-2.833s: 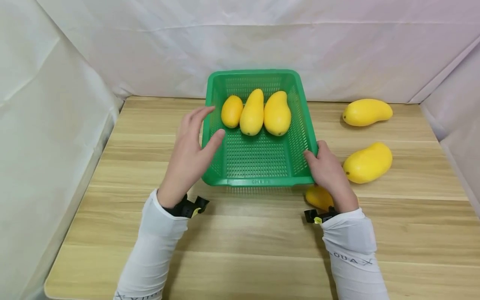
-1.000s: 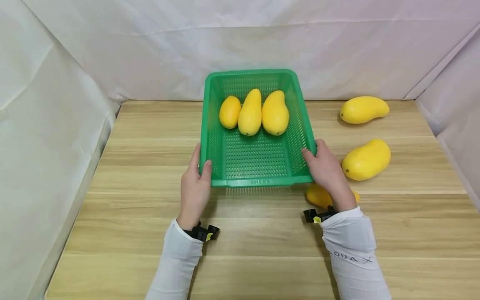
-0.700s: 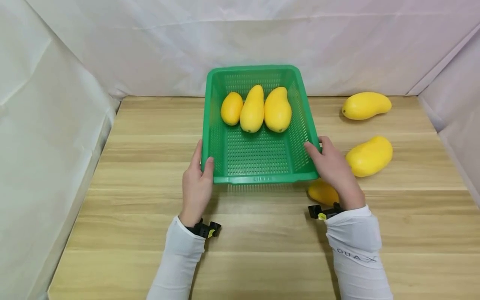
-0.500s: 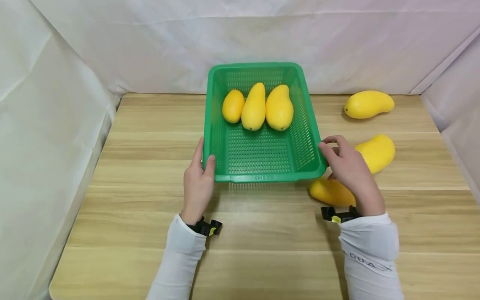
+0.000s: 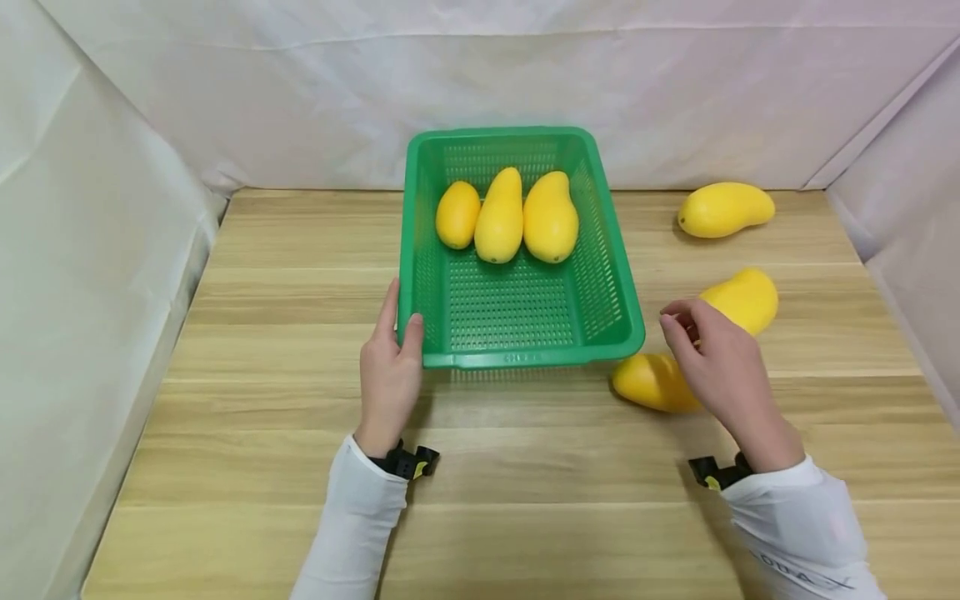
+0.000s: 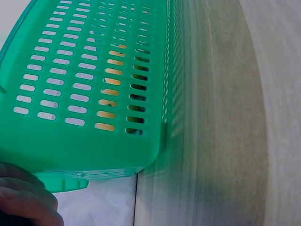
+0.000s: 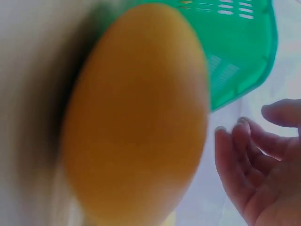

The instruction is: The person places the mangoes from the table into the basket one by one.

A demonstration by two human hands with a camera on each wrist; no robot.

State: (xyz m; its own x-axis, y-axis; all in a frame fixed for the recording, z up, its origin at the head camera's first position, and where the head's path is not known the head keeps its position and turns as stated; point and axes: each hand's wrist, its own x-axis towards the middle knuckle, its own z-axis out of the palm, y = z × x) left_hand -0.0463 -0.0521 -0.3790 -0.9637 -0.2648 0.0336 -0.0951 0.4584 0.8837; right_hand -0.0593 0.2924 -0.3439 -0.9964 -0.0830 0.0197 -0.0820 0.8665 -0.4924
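A green plastic basket with perforated walls holds three yellow mangoes, the middle one between two others. My left hand grips the basket's left rim near the front corner, thumb over the edge; in the left wrist view its curled fingers show beneath the rim. Off the basket's right side, my right hand hovers with loosely bent fingers, holding nothing. It partly covers the nearest loose mango, which looms large in the right wrist view. Just behind that hand lies another mango.
A third loose mango lies at the back right of the wooden table. White cloth hangs behind the table and along both sides. The basket stands close to the back cloth.
My left hand, earlier raised beside the basket, has come to grip its left rim. My right hand has let go of the right rim and moved right and towards me.
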